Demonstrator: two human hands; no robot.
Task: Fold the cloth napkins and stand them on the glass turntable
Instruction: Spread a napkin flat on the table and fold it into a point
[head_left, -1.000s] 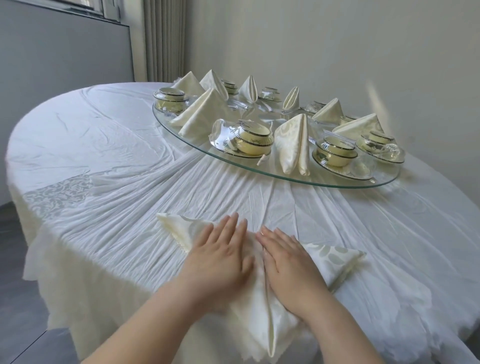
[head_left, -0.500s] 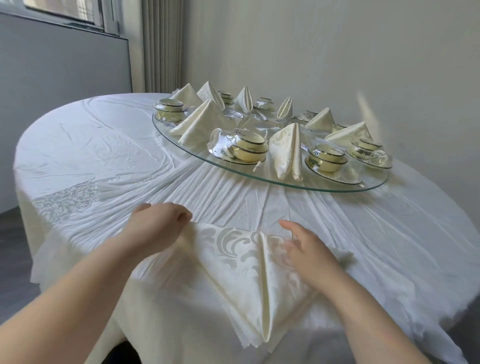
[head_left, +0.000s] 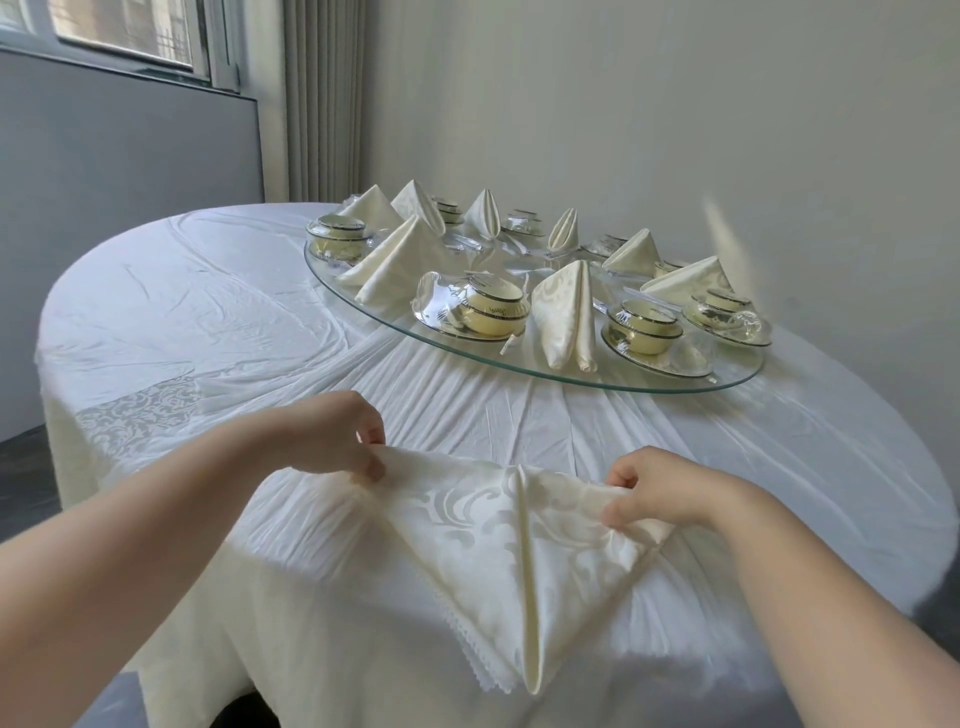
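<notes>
A cream damask napkin (head_left: 498, 551), folded into a downward-pointing triangle with a raised middle crease, lies at the near edge of the round table. My left hand (head_left: 332, 441) pinches its upper left corner. At the upper right corner my right hand (head_left: 654, 493) pinches the cloth. Both corners are lifted slightly off the tablecloth. Beyond it the glass turntable (head_left: 415, 338) carries several folded napkins standing upright, the nearest one (head_left: 563, 317) at its front rim.
Several cream bowls on plastic-wrapped plates (head_left: 493, 312) stand between the napkins on the turntable. A wrinkled white tablecloth (head_left: 182, 312) covers the table and drapes over its near edge. A wall rises behind, and a window and curtain (head_left: 322, 98) are at the back left.
My hands went from pressing flat on the napkin's middle to its outer corners. Both now pinch and lift the corners. The view has tilted up slightly.
</notes>
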